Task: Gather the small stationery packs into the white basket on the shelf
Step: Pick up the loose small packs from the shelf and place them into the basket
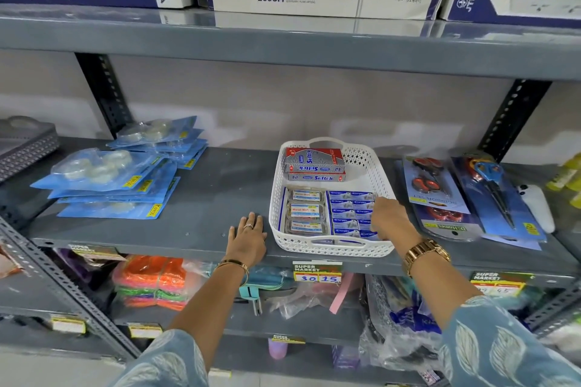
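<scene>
White basket [382,163] sits on the grey shelf [226,185], its near rim close to the shelf's front edge, right of centre.

Contents, as visible:
- far left corner of basket: two red-and-silver boxes [314,162], stacked, the lower one showing its long side.
- near left: three clear packs with labels [305,212], in a column.
- near right: small blue packs [350,212], packed in tight rows against the clear packs.
- far right corner of basket: bare floor, room left.

Right hand [388,218] is inside the basket at the right edge of the blue rows, fingers curled down onto them. Cannot tell whether it pinches a pack or only presses them into line. Left hand [248,237] lies flat and loose on the shelf just left of the basket, holding nothing.

Progress, judged: nearly done. No loose small packs show on the shelf outside the basket. What lies elsewhere is other stock: tape packs [113,179] toward the left end, scissors cards [440,195] just right of the basket. Likely remaining: settle the last blue pack, withdraw the hand. Anything hidden under the right hand or wrist is unverified.
</scene>
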### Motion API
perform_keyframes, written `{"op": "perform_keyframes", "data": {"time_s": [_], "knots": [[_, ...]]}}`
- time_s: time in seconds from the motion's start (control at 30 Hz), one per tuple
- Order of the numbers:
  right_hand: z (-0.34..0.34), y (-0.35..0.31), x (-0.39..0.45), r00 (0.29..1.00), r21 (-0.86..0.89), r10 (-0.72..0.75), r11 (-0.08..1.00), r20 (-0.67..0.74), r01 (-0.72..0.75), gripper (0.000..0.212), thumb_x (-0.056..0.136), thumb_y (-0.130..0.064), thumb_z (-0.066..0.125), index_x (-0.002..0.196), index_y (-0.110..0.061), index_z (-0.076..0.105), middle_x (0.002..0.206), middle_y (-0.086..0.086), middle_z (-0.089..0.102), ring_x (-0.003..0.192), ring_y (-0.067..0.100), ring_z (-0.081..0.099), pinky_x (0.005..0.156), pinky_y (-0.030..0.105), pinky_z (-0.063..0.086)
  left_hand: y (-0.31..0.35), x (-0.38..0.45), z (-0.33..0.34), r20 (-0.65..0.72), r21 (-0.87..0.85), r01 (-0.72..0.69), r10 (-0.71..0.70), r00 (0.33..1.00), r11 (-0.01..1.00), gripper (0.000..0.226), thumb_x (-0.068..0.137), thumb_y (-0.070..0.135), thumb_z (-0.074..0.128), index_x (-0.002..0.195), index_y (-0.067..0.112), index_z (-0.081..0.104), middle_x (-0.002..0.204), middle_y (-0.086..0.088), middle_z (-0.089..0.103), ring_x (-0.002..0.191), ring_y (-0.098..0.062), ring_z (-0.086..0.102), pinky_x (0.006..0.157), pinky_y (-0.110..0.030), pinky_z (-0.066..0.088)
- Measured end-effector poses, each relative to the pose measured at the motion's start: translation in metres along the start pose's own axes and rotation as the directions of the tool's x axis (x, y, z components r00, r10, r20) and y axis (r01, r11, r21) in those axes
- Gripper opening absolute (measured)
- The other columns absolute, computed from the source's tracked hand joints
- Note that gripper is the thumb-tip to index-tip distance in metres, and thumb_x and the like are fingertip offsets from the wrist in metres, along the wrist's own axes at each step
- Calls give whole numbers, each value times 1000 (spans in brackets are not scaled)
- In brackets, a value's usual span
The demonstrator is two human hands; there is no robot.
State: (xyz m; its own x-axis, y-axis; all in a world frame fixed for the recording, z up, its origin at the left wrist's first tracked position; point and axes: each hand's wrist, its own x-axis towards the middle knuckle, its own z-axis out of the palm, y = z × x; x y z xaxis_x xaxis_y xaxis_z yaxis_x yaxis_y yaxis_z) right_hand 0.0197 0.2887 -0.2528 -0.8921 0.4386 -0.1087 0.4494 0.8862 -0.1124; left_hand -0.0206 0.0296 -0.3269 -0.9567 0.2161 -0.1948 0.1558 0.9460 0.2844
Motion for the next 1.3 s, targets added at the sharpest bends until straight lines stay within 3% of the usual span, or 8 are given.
{"op": "perform_keyframes", "data": {"time_s": [0.37, 0.53, 0.8, 0.9, 1.03, 1.1, 1.2, 1.3], "knots": [[-2, 0, -7, 982, -79, -115, 989, 150, 128, 25, 90, -6, 49, 112, 0, 60, 117, 16, 65, 105, 28, 62, 85, 31, 49, -2, -3, -6, 7, 27, -40, 39, 999, 999, 52, 103, 24, 26, 151, 11, 9, 161, -7, 3, 149, -25, 3, 119, -45, 7], [-4, -1, -7, 984, -87, -117, 988, 134, 129, 25, 86, -5, 56, 109, -1, 65, 115, 15, 67, 107, 28, 62, 90, 32, 50, -5, -3, -8, -16, 0, -67, 67, 998, 998, 52, 102, 27, 30, 150, 10, 18, 160, -8, 11, 148, -25, 10, 119, -44, 11], [-10, -5, -9, 962, -52, -156, 984, 226, 171, 29, 80, -9, 64, 108, -2, 62, 112, 14, 67, 88, 25, 60, 71, 26, 44, -1, -5, -30, -246, -325, -96, 14, 969, 941, 39, 99, 17, 39, 137, 6, 44, 140, -18, 47, 127, -33, 46, 107, -40, 37], [-10, -4, -8, 940, -56, -218, 969, 263, 240, 40, 82, -4, 61, 122, -7, 58, 126, 14, 60, 110, 28, 59, 87, 30, 48, 12, -3, -46, -344, -378, -178, 41, 938, 909, 40, 100, 21, 41, 137, 6, 46, 142, -15, 48, 131, -29, 45, 108, -38, 36], [-4, -1, -9, 915, -19, -285, 953, 285, 303, 65, 86, 8, 48, 142, -23, 38, 147, 11, 41, 126, 31, 48, 92, 34, 43, 40, 0, -62, -407, -353, -329, 173, 897, 876, 45, 94, 32, 52, 134, 10, 50, 138, -10, 54, 127, -25, 50, 104, -37, 41], [-1, -1, -8, 913, -44, -299, 945, 278, 323, 66, 87, 9, 45, 143, -25, 34, 147, 12, 40, 129, 32, 45, 100, 35, 42, 53, 2, -64, -351, -340, -385, 264, 899, 858, 48, 89, 30, 61, 132, 12, 53, 135, -8, 56, 124, -24, 54, 103, -35, 43], [0, -2, -7, 912, -67, -312, 938, 265, 340, 63, 88, 6, 47, 143, -23, 36, 146, 13, 42, 128, 33, 46, 101, 37, 41, 67, 9, -63, -103, -324, -423, 413, 905, 846, 52, 83, 25, 71, 130, 11, 56, 131, -7, 61, 119, -24, 58, 103, -36, 46], [1, -3, -5, 915, -71, -317, 937, 248, 343, 60, 88, 3, 51, 141, -23, 40, 143, 12, 45, 127, 32, 48, 102, 37, 41, 74, 15, -57, 105, -207, -390, 417, 903, 897, 52, 81, 16, 72, 130, 8, 55, 131, -10, 60, 117, -26, 58, 102, -37, 46]]}}
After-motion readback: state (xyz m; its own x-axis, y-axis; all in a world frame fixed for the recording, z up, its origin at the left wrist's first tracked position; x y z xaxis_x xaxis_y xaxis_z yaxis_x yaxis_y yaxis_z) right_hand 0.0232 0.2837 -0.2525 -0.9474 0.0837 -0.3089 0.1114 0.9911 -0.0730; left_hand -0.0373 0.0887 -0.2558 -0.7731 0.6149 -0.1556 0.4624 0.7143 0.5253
